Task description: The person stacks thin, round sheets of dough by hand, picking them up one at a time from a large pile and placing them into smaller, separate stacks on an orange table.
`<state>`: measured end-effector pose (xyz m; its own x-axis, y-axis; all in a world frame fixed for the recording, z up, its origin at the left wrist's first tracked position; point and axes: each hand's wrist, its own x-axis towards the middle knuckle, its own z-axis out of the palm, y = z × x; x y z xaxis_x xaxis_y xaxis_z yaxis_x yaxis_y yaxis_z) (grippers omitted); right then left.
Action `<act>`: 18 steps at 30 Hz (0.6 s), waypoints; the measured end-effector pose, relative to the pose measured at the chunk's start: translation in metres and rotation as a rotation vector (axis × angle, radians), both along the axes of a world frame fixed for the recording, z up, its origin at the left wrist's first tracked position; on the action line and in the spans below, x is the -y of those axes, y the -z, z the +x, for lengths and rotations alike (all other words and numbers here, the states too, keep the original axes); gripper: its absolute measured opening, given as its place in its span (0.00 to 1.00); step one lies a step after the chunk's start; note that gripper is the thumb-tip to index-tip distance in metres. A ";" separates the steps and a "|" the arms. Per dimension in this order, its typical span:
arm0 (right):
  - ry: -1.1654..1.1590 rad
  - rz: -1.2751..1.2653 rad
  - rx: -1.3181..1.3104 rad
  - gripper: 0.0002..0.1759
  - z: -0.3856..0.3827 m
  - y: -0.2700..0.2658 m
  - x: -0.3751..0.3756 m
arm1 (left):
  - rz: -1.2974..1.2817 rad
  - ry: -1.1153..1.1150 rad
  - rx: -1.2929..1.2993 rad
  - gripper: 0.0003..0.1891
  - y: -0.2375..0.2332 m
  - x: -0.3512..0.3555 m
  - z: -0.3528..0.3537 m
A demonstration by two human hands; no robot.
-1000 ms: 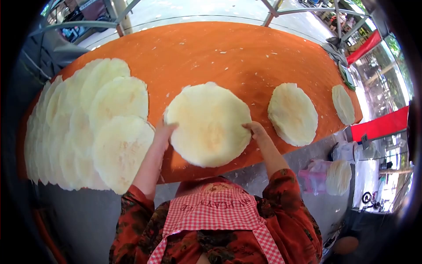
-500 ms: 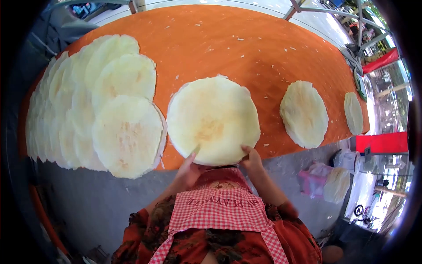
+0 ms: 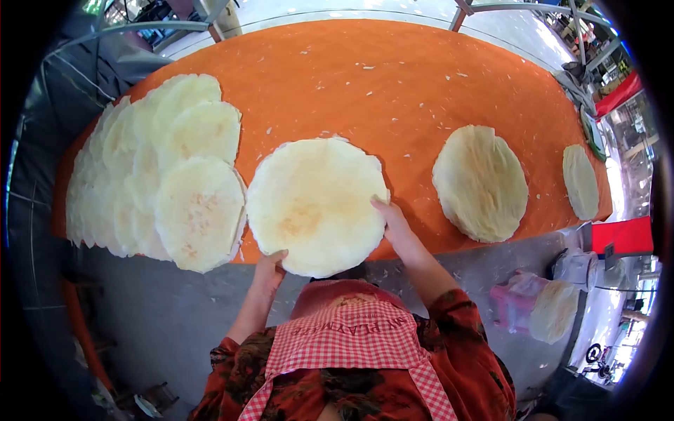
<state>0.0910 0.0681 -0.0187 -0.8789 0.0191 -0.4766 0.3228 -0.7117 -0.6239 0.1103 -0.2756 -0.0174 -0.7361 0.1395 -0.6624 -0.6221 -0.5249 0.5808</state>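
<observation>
A large, pale round flatbread with light brown patches lies in front of me, its near edge overhanging the orange table. My left hand pinches its near left rim, thumb on top and fingers hidden beneath. On the right edge, higher up, my right hand grips it the same way. Just left of it spread many overlapping flatbreads, the closest almost touching its rim. To the right lies a more wrinkled, yellowish pile of flatbreads.
At the table's far right end sits another flatbread pile. Below the right edge, a pink container stands beside more flatbread. White crumbs dot the tabletop. Metal frame bars rise behind the table.
The flatbread has shifted left, toward the overlapping ones. My right hand has moved up along its right edge, and my left hand has moved left along the near rim.
</observation>
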 end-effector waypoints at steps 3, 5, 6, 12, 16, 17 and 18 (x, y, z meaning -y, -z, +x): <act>-0.033 0.068 0.073 0.28 -0.026 0.019 -0.009 | -0.044 -0.007 -0.048 0.31 -0.011 -0.008 -0.002; 0.021 0.142 0.068 0.27 -0.019 0.000 -0.014 | -0.153 -0.028 -0.121 0.30 -0.014 -0.014 -0.011; 0.046 0.182 0.071 0.26 -0.011 -0.005 -0.015 | -0.189 0.020 -0.159 0.30 -0.022 -0.016 -0.014; 0.356 0.338 0.008 0.23 0.035 0.018 0.006 | -0.041 0.039 -0.167 0.32 -0.019 -0.032 -0.044; 0.451 0.359 0.088 0.22 0.026 0.008 0.016 | -0.064 0.118 -0.284 0.33 -0.003 -0.031 -0.038; 0.480 0.360 0.105 0.22 0.017 0.005 0.017 | -0.098 0.110 -0.287 0.33 -0.004 -0.035 -0.040; 0.479 0.450 0.148 0.22 0.012 0.005 0.019 | -0.133 0.107 -0.287 0.33 -0.006 -0.037 -0.040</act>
